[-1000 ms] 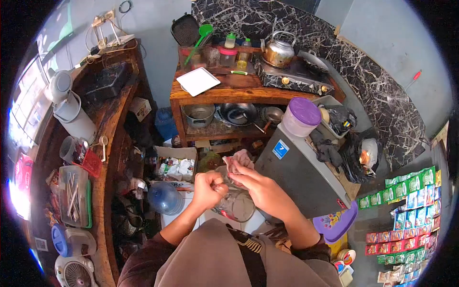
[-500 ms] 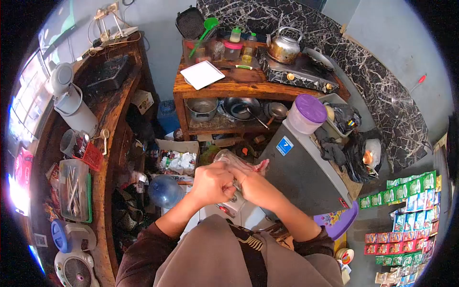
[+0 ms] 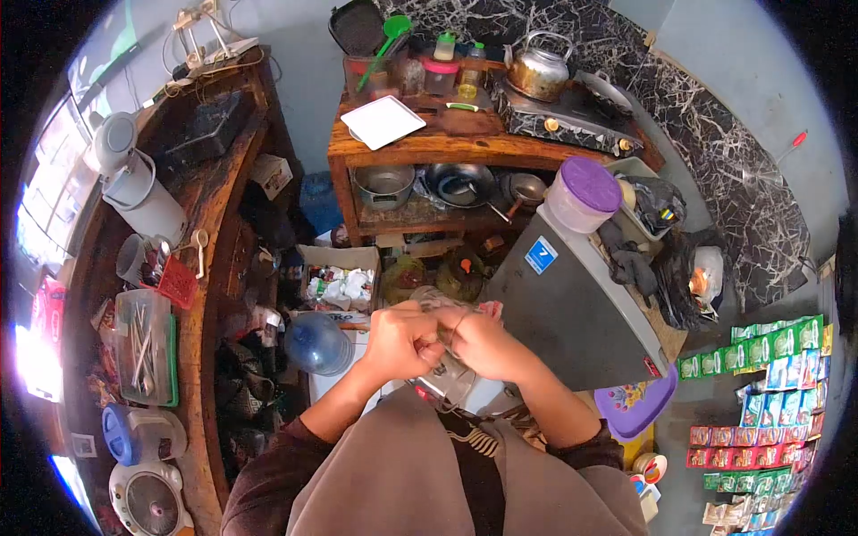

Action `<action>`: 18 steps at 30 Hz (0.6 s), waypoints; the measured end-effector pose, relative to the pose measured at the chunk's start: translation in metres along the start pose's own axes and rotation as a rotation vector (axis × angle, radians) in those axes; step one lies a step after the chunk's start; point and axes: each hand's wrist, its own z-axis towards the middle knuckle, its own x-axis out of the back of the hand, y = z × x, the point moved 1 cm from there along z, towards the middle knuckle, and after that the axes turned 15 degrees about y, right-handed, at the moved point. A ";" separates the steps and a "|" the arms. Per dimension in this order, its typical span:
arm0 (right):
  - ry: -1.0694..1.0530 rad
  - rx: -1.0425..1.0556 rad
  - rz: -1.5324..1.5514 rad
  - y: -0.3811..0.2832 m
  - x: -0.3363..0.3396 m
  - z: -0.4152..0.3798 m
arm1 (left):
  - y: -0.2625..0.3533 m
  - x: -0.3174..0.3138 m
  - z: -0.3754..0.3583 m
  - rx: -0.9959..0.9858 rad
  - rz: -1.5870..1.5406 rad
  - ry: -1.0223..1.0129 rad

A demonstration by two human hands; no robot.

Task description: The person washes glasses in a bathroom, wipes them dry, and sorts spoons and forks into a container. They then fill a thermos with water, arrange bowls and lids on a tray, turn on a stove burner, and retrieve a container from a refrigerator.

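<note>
In the middle of the view both hands are close together in front of the body, fingers curled around a clear plastic bag [image 3: 458,377]. My left hand [image 3: 399,339] is closed in a fist on the bag. Beside it on the right, my right hand [image 3: 478,344] grips the bag too, its fingertips partly hidden. Reddish contents show behind the right hand, too small to make out. Part of the bag hangs below the hands, over something pale with a red part.
A grey fridge [image 3: 572,308] stands right of the hands, with a purple-lidded tub [image 3: 583,196] on top. Ahead is a wooden table [image 3: 429,143] with a stove [image 3: 563,121] and kettle [image 3: 539,73]. A blue water jug [image 3: 318,344] and a box [image 3: 340,286] lie left.
The view has shifted slightly. Both hands stay together on the bag, my right hand now turned a little, and more of the bag shows below them.
</note>
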 end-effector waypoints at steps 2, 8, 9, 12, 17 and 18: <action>-0.059 -0.104 0.111 0.000 0.007 -0.005 | -0.005 0.001 -0.004 0.052 -0.033 0.011; 0.830 -0.032 0.955 -0.006 0.011 -0.035 | -0.058 -0.007 -0.040 0.811 -0.819 0.168; 0.804 0.178 0.586 -0.009 0.002 -0.028 | -0.039 -0.006 -0.033 0.808 -0.818 0.170; 0.801 0.448 0.129 -0.018 0.001 -0.013 | 0.007 -0.004 -0.018 1.141 -1.051 0.426; 0.217 -0.229 1.375 0.024 -0.016 0.000 | -0.002 -0.006 -0.022 1.211 -1.255 0.267; 0.148 -0.515 1.813 0.024 -0.029 -0.005 | -0.001 -0.008 -0.021 1.222 -1.247 0.385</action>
